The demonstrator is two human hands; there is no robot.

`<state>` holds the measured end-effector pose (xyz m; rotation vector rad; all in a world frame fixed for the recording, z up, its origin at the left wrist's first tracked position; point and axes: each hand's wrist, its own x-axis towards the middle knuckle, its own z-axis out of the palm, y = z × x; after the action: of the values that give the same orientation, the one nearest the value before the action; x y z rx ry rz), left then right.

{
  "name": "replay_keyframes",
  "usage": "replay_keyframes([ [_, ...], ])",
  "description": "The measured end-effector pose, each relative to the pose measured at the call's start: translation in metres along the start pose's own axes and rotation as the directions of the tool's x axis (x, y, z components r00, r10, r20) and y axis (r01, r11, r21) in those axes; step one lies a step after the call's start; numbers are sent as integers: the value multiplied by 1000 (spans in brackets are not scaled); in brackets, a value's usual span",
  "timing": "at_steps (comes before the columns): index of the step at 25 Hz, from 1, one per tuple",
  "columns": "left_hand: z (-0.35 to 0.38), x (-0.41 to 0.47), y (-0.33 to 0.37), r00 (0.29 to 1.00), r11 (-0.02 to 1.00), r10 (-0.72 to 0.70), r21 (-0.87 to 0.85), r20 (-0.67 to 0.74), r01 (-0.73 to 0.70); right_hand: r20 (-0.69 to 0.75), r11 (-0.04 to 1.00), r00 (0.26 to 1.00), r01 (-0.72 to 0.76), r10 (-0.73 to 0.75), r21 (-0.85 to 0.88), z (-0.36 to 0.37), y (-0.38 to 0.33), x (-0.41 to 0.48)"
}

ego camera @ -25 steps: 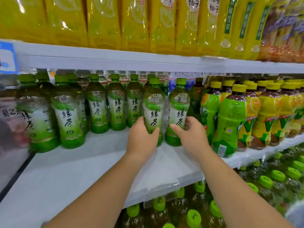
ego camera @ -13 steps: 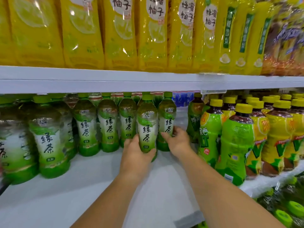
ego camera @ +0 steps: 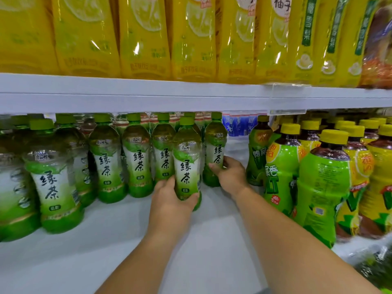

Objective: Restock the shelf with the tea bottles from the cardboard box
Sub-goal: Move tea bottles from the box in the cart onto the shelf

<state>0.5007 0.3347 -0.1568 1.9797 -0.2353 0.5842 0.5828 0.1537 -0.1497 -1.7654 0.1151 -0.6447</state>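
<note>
Gripping the front tea bottle [ego camera: 186,166] low, the left hand [ego camera: 169,201] is seating it on the shelf [ego camera: 127,240]; the right hand [ego camera: 231,177] is clasping the rear tea bottle [ego camera: 215,145]. Advise sliding both squarely back.

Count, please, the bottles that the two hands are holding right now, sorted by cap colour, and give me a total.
Green-capped: 2, the nearer tea bottle in the left hand and the farther tea bottle in the right hand.
Yellow-capped: 0, none of the yellow-capped bottles is held.
Total: 2.
</note>
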Motion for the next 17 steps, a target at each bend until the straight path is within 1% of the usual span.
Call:
replay_keyframes([
  [5,0,0,0,1000,1000,-8,-10,-22,7,-6,999,999,34,-33,37,5,5,-4],
  [12,0,2,-1,999,1000,-21,14,-30,22,71,992,996,38,-47,118,7,8,-2],
  [17,-1,2,0,999,1000,-29,9,-28,29,75,994,997,27,-35,104,8,10,-1],
])
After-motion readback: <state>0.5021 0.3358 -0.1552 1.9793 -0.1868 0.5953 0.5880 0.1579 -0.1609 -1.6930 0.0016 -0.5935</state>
